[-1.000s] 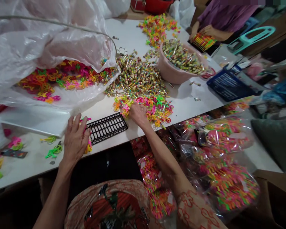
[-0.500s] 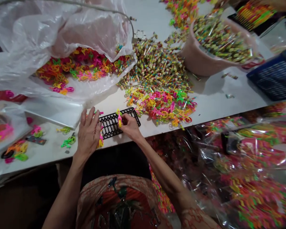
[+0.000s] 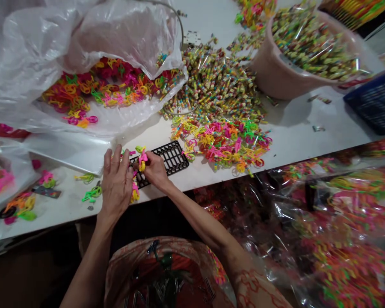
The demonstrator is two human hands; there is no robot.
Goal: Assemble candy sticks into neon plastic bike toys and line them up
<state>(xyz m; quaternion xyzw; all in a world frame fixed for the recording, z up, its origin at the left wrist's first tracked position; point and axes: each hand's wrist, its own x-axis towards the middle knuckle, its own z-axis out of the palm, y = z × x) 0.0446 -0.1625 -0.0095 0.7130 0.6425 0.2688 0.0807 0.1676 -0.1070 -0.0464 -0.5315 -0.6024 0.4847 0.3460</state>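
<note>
A black slotted plastic rack (image 3: 171, 158) lies along the front edge of the table. My left hand (image 3: 117, 184) rests over its left end, fingers stretched out flat and close together. Pink and yellow plastic pieces (image 3: 135, 191) stick out beside that hand, partly hidden by it. Between the thumb and fingertips of my right hand (image 3: 156, 173) is a small pink and yellow plastic toy (image 3: 143, 159), upright over the rack's left part. Its exact shape is too small to make out.
Loose bright plastic pieces (image 3: 227, 143) lie behind the rack, with a heap of small striped tubes (image 3: 218, 85) beyond. A pink tub (image 3: 266, 68) and blue basket (image 3: 375, 102) stand right. A plastic bag (image 3: 93, 34) and white tray (image 3: 67, 152) are left.
My right hand has moved left along the rack with the pink and yellow toy, close to my left hand. The left hand stays over the rack's end. The view has shifted slightly.
</note>
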